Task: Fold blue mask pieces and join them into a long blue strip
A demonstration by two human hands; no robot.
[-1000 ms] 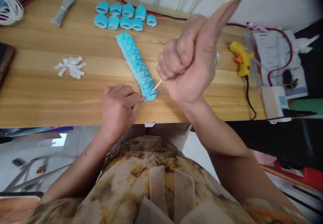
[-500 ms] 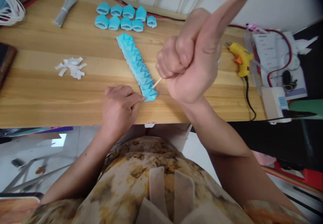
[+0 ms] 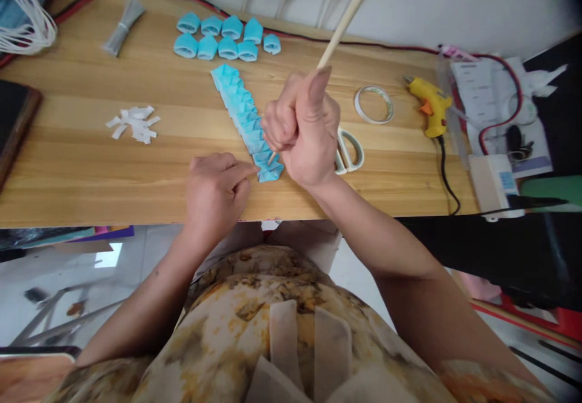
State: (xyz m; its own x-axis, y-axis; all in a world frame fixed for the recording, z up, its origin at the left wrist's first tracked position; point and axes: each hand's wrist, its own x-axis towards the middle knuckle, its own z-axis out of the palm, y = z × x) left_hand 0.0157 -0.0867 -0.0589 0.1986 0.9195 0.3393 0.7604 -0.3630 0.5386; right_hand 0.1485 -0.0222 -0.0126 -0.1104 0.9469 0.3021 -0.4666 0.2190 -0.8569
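A light blue pleated strip (image 3: 243,112) lies slantwise on the wooden table. My left hand (image 3: 218,188) is at its near end, fingers mostly curled, with the index fingertip pressing on the strip's left edge. A thin wooden stick (image 3: 345,20) is wrapped in the fist of my right hand (image 3: 304,127), thumb pointing up along it. The stick's lower tip touches the folds at the near end of the strip. Part of the strip's right edge is hidden behind my right hand.
Several blue folded rings (image 3: 227,46) stand in two rows at the back. White paper slips (image 3: 135,125) and a bundle of grey ties (image 3: 123,26) lie left. Rightward are scissors (image 3: 352,151), a tape roll (image 3: 359,103), a yellow glue gun (image 3: 430,103) and a white power strip (image 3: 493,179).
My right hand has come down and left with the stick, closer to the strip, uncovering the scissors and tape roll. My left hand stays at the strip's near end.
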